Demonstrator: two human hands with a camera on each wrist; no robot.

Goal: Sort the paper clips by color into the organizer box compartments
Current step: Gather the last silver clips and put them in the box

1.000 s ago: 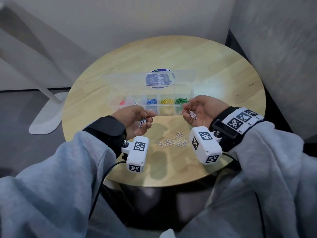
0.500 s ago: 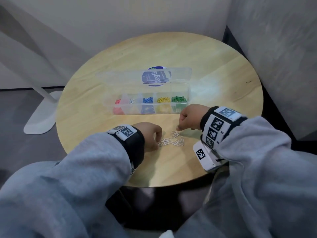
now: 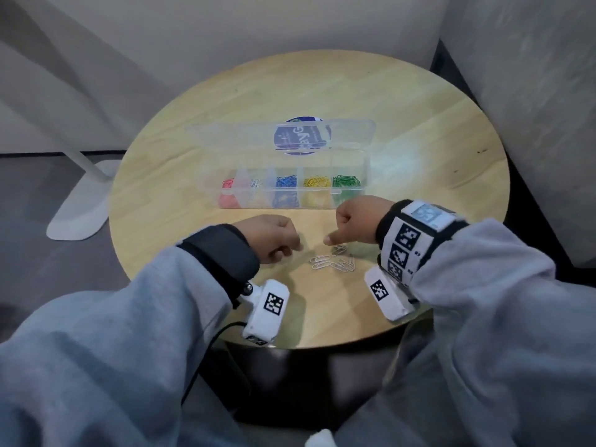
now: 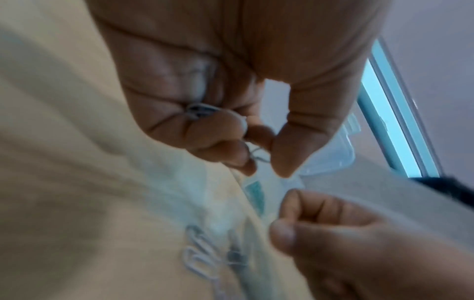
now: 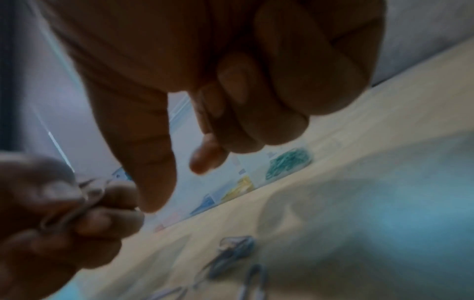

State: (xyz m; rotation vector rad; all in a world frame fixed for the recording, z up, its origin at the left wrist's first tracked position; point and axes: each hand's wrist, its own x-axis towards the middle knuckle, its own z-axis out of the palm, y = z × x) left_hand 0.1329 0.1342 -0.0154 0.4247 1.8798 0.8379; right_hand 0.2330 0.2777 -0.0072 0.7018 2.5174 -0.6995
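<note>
Silver paper clips (image 3: pixel 333 261) lie loose on the round wooden counter (image 3: pixel 419 130), just in front of the clear organizer box (image 3: pixel 283 193), whose open lid leans back. Its compartments hold red, white, blue, yellow and green clips. Left hand (image 3: pixel 274 237) hovers beside the pile, fingers curled around a few held clips (image 4: pixel 202 110). Right hand (image 3: pixel 354 217) is clenched above the pile with thumb and forefinger reaching down, gripping nothing visible.

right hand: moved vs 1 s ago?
Yes. The right hand was raised, palm up, at the organizer box front edge; now it is knuckles-up, lower and nearer the person, over the loose white clips.
</note>
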